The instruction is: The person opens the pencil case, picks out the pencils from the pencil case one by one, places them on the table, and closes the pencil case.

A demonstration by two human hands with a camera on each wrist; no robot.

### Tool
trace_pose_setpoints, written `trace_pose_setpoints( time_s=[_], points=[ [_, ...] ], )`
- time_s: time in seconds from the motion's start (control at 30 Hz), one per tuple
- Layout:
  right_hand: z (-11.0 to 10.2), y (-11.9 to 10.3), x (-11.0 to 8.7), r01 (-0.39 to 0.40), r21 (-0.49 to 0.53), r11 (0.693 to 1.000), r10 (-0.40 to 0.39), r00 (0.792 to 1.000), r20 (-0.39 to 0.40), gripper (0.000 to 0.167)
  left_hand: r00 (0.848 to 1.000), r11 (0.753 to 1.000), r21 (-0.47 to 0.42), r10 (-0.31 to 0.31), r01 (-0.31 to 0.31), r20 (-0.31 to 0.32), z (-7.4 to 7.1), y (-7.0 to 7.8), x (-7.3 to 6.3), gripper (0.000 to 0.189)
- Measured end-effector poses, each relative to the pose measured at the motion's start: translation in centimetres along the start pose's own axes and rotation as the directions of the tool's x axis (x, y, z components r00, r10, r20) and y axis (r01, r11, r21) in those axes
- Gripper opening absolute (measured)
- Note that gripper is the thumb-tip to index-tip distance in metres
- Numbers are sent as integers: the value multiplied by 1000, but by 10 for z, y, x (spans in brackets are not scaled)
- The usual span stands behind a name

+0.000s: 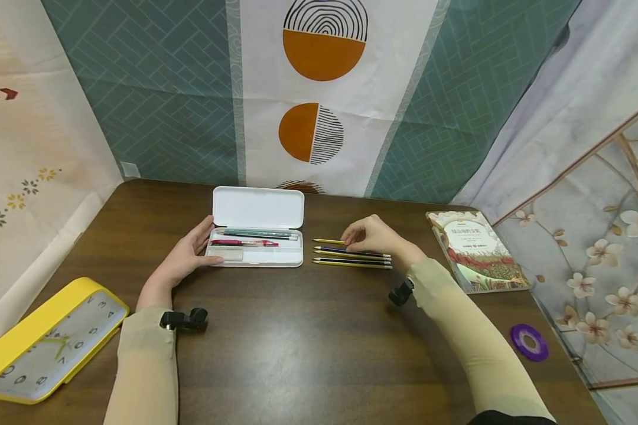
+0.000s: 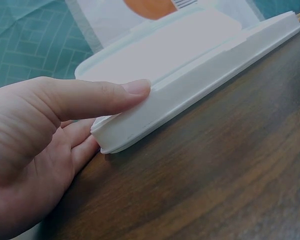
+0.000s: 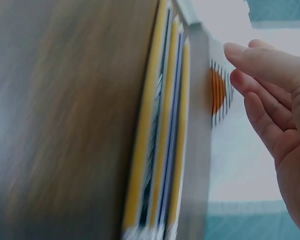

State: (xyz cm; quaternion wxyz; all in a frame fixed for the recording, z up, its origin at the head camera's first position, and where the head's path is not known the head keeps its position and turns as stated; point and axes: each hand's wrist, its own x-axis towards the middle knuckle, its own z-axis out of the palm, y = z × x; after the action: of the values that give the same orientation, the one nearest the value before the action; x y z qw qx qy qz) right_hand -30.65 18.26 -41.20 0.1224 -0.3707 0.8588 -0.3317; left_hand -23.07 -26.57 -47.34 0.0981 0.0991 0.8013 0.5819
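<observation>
An open white pencil case (image 1: pixel 276 255) lies on the table with its lid (image 1: pixel 258 206) tipped back. Inside it are a few dark green pencils (image 1: pixel 255 234), a red pen (image 1: pixel 244 242) and a whitish block (image 1: pixel 226 254). My left hand (image 2: pixel 55 125) holds the case's left end, thumb over the near rim and fingers at the side. To the case's right lies a row of several yellow and dark pencils (image 1: pixel 353 265). Over the far side of that row is my right hand (image 1: pixel 374 236), fingers bent and nothing between them in the right wrist view (image 3: pixel 275 95).
A yellow clock (image 1: pixel 58 342) stands at the table's left edge. Toward the right lie a book (image 1: pixel 478 251) with a flowery cover and a purple ring-shaped roll (image 1: pixel 529 342). Patterned cloth (image 1: pixel 165 118) hangs behind the table.
</observation>
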Motion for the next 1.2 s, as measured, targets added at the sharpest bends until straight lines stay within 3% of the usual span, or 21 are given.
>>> trace_pose_setpoints(
  time_s=[0.43,0.7,1.2],
  points=[
    [21,-40,61,120,-58,991,-127,982,-136,17,1000,1000,1,-7,7,2,-1,1,1,110],
    [39,-53,89,62,-41,997,-68,980,-186,17,1000,1000,13,-14,14,1,-1,0,0,110],
    [80,-53,110,-57,-168,984,39,994,-105,14,1000,1000,2,-10,10,-5,-1,1,0,109]
  ],
)
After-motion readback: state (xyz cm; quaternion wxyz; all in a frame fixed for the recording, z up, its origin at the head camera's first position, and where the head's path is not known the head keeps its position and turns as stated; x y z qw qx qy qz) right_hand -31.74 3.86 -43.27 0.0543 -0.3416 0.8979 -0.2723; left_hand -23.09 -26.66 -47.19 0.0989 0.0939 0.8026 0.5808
